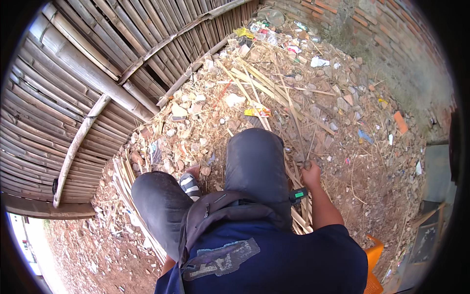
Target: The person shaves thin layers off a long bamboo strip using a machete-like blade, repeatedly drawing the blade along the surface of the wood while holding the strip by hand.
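My right hand [311, 175] is beside my right knee, its fingers closed round the dark, rounded handle end [307, 164] of a slim knife-like tool. What seems to be its thin blade points away over the littered ground, hard to make out. Split bamboo strips [301, 218] lie beside and under my right thigh, close to that hand. Of my left arm [168, 264] only a bit shows at the lower edge; the left hand is hidden behind my body and leg. More long strips [125, 179] run past my left knee.
A bamboo wall [73, 98] rises on the left, a brick wall [391, 39] on the right. Ahead lie pale bamboo strips [259, 81], stones, dry straw and a yellow wrapper [257, 112]. An orange plastic chair [374, 255] stands behind at right. A small black device [298, 195] has a green screen.
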Demonstrator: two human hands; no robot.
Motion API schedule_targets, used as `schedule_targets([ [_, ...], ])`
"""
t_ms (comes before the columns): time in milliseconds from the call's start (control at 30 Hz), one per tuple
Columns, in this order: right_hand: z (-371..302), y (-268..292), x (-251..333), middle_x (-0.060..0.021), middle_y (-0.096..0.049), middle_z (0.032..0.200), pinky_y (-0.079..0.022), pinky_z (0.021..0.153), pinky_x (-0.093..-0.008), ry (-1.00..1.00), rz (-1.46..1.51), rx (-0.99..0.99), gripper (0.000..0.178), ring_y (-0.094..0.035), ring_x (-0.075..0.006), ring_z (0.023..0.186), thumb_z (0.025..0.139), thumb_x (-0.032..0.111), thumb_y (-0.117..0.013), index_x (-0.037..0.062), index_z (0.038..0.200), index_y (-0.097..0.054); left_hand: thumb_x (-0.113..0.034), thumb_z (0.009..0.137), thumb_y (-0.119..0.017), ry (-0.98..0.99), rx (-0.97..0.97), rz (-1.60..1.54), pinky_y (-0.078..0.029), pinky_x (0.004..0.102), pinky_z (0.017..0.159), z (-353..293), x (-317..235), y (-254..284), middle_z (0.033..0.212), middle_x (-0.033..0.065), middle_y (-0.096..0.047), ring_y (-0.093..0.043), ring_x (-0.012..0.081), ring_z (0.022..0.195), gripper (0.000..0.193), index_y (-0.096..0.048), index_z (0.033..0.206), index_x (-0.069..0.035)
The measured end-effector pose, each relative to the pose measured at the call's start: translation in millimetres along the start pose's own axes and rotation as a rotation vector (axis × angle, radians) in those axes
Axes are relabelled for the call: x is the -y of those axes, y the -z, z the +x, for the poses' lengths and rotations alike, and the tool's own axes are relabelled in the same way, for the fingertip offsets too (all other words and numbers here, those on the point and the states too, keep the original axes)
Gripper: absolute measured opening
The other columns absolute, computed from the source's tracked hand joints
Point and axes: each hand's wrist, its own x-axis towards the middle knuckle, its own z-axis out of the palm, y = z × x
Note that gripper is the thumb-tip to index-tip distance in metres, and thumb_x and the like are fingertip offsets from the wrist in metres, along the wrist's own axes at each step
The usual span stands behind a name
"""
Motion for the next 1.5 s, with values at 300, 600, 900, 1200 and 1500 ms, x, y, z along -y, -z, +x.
schedule_targets([
  [300,22.8,40.1,52.0,-0.0206,-0.072,0.092,-0.055,0.079,-0.0417,0.317,0.054,-0.13,0.031,-0.073,-0.0358,0.085,0.082,0.014,-0.078,-0.0006,0.107,-0.068,-0.031,0.105,-0.052,0.012,0.038,-0.034,-0.053,0.047,0.096,2.0,5.4,-7.7,0.124,0.0198,-0.063,-0.063,0.0351,0.111,0.047,-0.053,0.137,0.002],
  [600,22.6,93.6,147.4,-0.0106,-0.076,0.102,-0.055,0.085,-0.0316,0.408,0.425,0.185,0.029,-0.073,-0.0175,0.098,0.085,0.0,-0.075,-0.0024,0.11,-0.061,-0.026,0.106,-0.053,-0.017,-0.18,-0.682,-0.055,0.0415,0.092,55.5,-0.6,52.7,0.12,0.0162,-0.066,-0.066,0.0287,0.105,0.04,-0.056,0.134,0.002],
  [900,-3.3,143.0,261.2,-0.0089,-0.066,0.108,-0.061,0.076,-0.0288,0.367,0.428,0.633,0.031,-0.072,-0.0219,0.107,0.088,-0.009,-0.071,-0.0041,0.114,-0.055,-0.011,0.103,-0.059,-0.774,-0.643,-0.762,-0.054,0.0347,0.091,20.1,-192.7,254.0,0.118,0.014,-0.067,-0.067,0.0227,0.105,0.026,-0.061,0.126,0.0],
  [1200,-26.8,194.6,270.0,-0.0102,-0.073,0.101,-0.055,0.086,-0.0343,0.52,-0.015,0.585,0.035,-0.07,-0.0167,0.094,0.079,0.004,-0.083,-0.0024,0.108,-0.063,-0.021,0.087,-0.076,-1.569,-0.543,-0.235,-0.043,0.0488,0.107,-112.4,-374.9,318.5,0.127,0.0153,-0.064,-0.059,0.035,0.123,0.04,-0.065,0.123,-0.008],
  [1500,-52.3,244.1,250.9,-0.0094,-0.073,0.098,-0.054,0.086,-0.037,0.509,-0.155,0.829,0.043,-0.069,-0.0186,0.094,0.072,0.015,-0.09,-0.0002,0.106,-0.067,-0.037,0.082,-0.079,-1.735,-0.646,0.016,-0.025,0.0579,0.123,-132.8,-442.8,289.0,0.144,0.0119,-0.051,-0.048,0.0337,0.138,0.071,-0.05,0.145,-0.018],
])
